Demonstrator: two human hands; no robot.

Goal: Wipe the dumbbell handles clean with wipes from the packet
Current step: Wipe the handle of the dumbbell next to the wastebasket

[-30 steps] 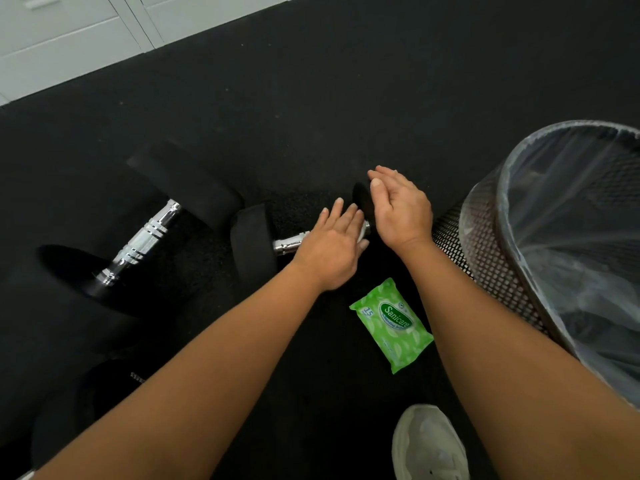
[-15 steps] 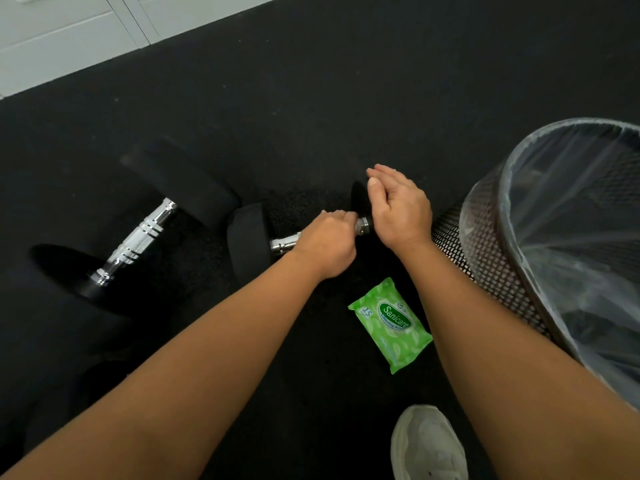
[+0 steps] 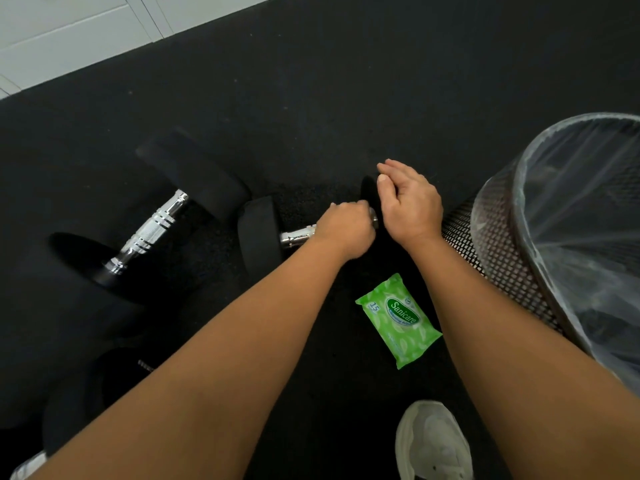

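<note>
**Black rubber floor point(image 3: 346, 98), wiping apparently not begun**

On it the nearer dumbbell point(image 3: 258, 237) lay with its long axis running left to right, the right end angled slightly away from the person. The left hand point(image 3: 343, 230) was curled round its chrome handle point(image 3: 298, 237). The right hand point(image 3: 408, 202), fingers relaxed and holding nothing, rested at the right-hand head. No wipe showed in either hand. The green packet point(image 3: 398, 320) lay flat between the forearms, seemingly unopened, so both handles likely remained to clean. A second dumbbell point(image 3: 149, 233) lay further left, and a mesh bin point(image 3: 502, 244) stood to the right.

Green leaf-print packet point(image 3: 398, 318) (white-lettered logo), chrome dumbbell handle point(image 3: 298, 236)
</note>
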